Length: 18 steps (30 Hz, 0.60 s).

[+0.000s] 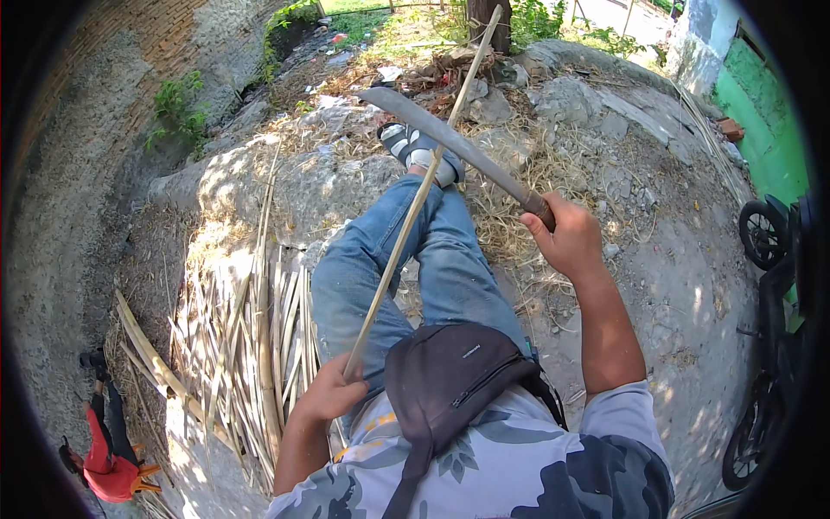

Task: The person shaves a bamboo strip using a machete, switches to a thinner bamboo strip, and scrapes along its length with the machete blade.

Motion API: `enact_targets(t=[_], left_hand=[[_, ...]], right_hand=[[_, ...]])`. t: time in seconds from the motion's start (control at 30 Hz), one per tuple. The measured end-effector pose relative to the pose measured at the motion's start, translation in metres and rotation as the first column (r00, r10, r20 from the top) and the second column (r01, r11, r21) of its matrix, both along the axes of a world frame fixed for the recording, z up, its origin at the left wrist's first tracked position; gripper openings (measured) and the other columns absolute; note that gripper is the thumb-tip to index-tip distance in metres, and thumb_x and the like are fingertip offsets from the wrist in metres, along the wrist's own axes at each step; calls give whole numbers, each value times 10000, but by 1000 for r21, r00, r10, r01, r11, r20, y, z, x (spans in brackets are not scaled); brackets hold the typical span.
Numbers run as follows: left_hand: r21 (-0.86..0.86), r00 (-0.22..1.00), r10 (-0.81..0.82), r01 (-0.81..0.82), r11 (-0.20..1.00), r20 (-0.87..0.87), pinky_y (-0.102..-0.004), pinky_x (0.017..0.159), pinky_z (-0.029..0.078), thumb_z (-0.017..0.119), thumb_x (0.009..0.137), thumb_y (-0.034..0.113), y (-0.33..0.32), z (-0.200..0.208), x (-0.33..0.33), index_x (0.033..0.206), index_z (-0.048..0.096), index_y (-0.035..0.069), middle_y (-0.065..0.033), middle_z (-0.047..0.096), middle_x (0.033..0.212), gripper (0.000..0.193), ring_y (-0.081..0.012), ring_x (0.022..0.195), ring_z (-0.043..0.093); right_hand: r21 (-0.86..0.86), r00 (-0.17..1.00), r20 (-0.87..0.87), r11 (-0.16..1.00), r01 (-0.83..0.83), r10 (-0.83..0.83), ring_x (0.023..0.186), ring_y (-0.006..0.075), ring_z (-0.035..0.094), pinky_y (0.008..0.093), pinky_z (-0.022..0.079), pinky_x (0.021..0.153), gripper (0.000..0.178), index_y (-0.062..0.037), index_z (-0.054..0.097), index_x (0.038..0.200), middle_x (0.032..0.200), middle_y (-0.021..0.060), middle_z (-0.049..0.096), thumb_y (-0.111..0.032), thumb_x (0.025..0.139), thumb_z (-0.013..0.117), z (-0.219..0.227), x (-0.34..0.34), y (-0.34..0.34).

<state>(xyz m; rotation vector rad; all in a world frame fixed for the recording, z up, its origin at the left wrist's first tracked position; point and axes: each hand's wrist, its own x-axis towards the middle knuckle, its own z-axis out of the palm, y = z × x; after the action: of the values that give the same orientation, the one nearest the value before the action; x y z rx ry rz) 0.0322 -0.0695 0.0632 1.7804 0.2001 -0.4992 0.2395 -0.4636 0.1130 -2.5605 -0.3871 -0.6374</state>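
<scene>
My left hand [328, 394] is closed around the lower end of a long, thin bamboo strip [405, 232]. From there the strip slants up and away over my jeans and past my shoes. Gripped by its dark handle in my right hand [571, 240] is a machete [489, 168], its grey, slightly curved blade pointing up and to the left. Blade and strip cross in front of my feet; whether they touch I cannot tell. To the left of my legs lies a pile of split bamboo strips [226, 355] on the ground.
A thicker split bamboo piece [147, 346] lies left of the pile. At the lower left sits a person in red [111, 474]. Motorcycles [761, 346] stand on the right, near a green wall [765, 112]. Ahead are a tree trunk [489, 24] and rubble.
</scene>
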Motion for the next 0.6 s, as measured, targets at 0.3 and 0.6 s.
enact_targets(t=[0.3, 0.6], left_hand=[[-69, 1000, -9, 7, 998, -25, -244, 580, 349, 654, 765, -15, -17, 12, 18, 851, 476, 104, 53, 456, 777, 231, -49, 691, 416], [49, 992, -61, 67, 997, -114, -279, 607, 416, 644, 747, 54, -2, 5, -12, 883, 544, 43, 11, 523, 774, 169, -95, 718, 477]], right_hand=[[-228, 873, 78, 861, -455, 482, 564, 307, 568, 396, 468, 625, 492, -130, 667, 920, 673, 63, 628, -613, 833, 705, -11, -46, 43], [-113, 993, -43, 987, -111, 107, 613, 314, 669, 449, 502, 568, 484, -99, 637, 858, 643, 79, 634, -573, 833, 737, -5, 1, -8]])
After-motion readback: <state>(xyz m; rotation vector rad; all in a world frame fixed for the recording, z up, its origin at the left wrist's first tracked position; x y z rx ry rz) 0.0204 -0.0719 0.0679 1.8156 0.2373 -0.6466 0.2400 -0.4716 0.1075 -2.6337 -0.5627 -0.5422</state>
